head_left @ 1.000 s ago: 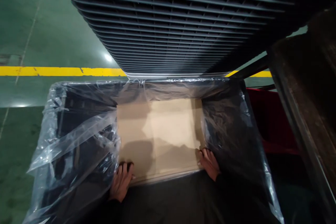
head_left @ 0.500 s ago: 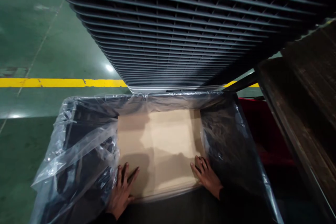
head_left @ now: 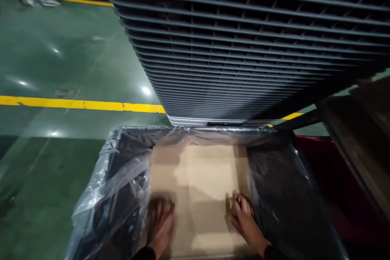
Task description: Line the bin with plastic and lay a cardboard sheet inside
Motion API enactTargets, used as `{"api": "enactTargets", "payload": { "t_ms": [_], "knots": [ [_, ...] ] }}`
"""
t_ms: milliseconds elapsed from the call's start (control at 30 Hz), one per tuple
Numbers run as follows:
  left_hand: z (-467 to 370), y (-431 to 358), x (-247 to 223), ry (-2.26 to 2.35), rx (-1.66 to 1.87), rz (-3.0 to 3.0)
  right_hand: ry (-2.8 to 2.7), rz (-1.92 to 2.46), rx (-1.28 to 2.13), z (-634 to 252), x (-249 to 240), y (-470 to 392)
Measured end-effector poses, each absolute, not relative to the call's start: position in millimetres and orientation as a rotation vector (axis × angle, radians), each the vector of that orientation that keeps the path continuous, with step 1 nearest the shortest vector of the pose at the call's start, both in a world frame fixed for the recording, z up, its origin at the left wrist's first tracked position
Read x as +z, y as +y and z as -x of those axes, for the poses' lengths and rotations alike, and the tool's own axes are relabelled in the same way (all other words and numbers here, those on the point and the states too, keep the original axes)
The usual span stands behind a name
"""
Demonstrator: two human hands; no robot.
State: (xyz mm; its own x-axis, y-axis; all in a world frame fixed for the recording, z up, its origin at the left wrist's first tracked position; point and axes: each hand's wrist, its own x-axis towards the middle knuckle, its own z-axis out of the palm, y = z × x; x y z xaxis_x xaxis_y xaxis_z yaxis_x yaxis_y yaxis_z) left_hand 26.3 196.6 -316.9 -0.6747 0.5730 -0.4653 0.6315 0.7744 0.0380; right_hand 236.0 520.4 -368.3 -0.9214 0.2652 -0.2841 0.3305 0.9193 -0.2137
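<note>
A flat sheet of brown cardboard (head_left: 210,174) lies inside a dark bin whose inside is covered by a clear plastic liner (head_left: 100,183). Over the left part of the cardboard is my left hand (head_left: 161,225), a little blurred, its fingers stretched forward with nothing in them. My right hand (head_left: 245,215) is near the right edge of the sheet, fingers bent slightly and apart, also holding nothing. Whether the fingertips touch the cardboard I cannot tell.
Just beyond the bin rises a tall stack of grey ribbed plastic trays or crates (head_left: 219,61). To the right are a dark brown board-like surface (head_left: 362,142) and something dark red (head_left: 323,178). A yellow line (head_left: 82,105) crosses the green floor (head_left: 76,65) on the left.
Both hands have lifted or shifted from their flat, spread pose on the cardboard's near part, and the left fingers are less spread. The view has tilted up and swung left.
</note>
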Motion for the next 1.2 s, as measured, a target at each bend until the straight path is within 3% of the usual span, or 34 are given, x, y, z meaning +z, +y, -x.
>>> {"api": "enactTargets", "payload": {
  "t_ms": [133, 267, 500, 800, 933, 1100, 1200],
  "knots": [
    [74.3, 256.0, -326.4, 2.801, -0.068, -0.842, 3.037, -0.665, -0.282, -127.8, -368.7, 569.7],
    [143.2, 261.2, -346.6, 2.962, -0.07, -0.775, 3.059, -0.907, -0.125, -79.2, -398.1, 609.1],
    [143.1, 239.8, -376.5, 2.965, -0.099, -0.832, 3.027, -0.89, 0.158, -83.8, -411.5, 603.5],
    [145.1, 252.2, -376.4, 2.981, 0.02, -0.764, 2.99, -0.899, -0.011, -71.6, -397.4, 610.4],
    [130.5, 260.7, -309.4, 2.888, 0.014, -0.87, 3.031, -0.919, -0.111, -81.6, -370.8, 577.8],
    [117.2, 193.0, -159.9, 2.835, 0.156, -1.122, 3.196, -0.785, -0.364, -151.0, -260.0, 568.0],
    [123.2, 131.3, -115.8, 3.006, 0.807, -0.514, 3.329, -0.903, -0.277, -213.8, -196.4, 595.5]
  ]
}}
